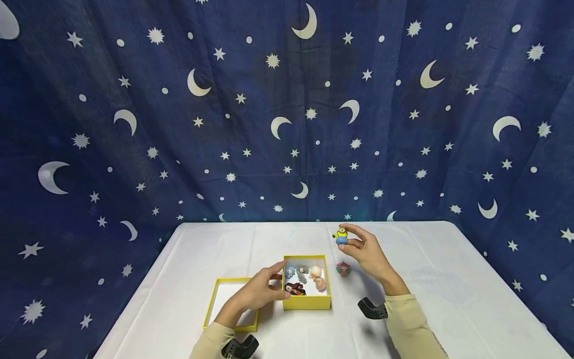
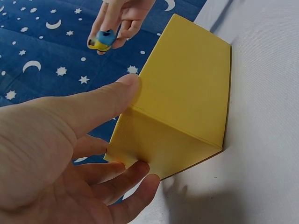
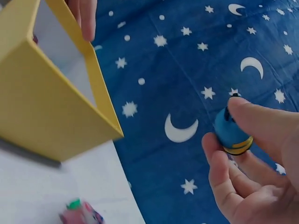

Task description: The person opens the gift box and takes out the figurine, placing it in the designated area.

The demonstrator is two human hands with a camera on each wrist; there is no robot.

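The spread left hand [image 1: 259,290] gripped the yellow box [image 1: 307,302] — the right hand [image 1: 369,253] pinched a minion figure [image 1: 342,238] beyond its far-right corner.

We are seeing a dark blue curtain [image 1: 269,89] hanging in gentle folds behind the worktop [image 1: 269,239] and spreading past its left and right sides. Across it we are finding pale crescent moons [image 1: 311,25], stars [image 1: 155,36] and round dots [image 1: 248,40], the moons facing different ways. Over the worktop we are noticing a white cloth [image 1: 448,279], its faint creases running from the back edge toward the front. In the left wrist view we are spotting tiny dark specks [image 2: 215,177] on the cloth.
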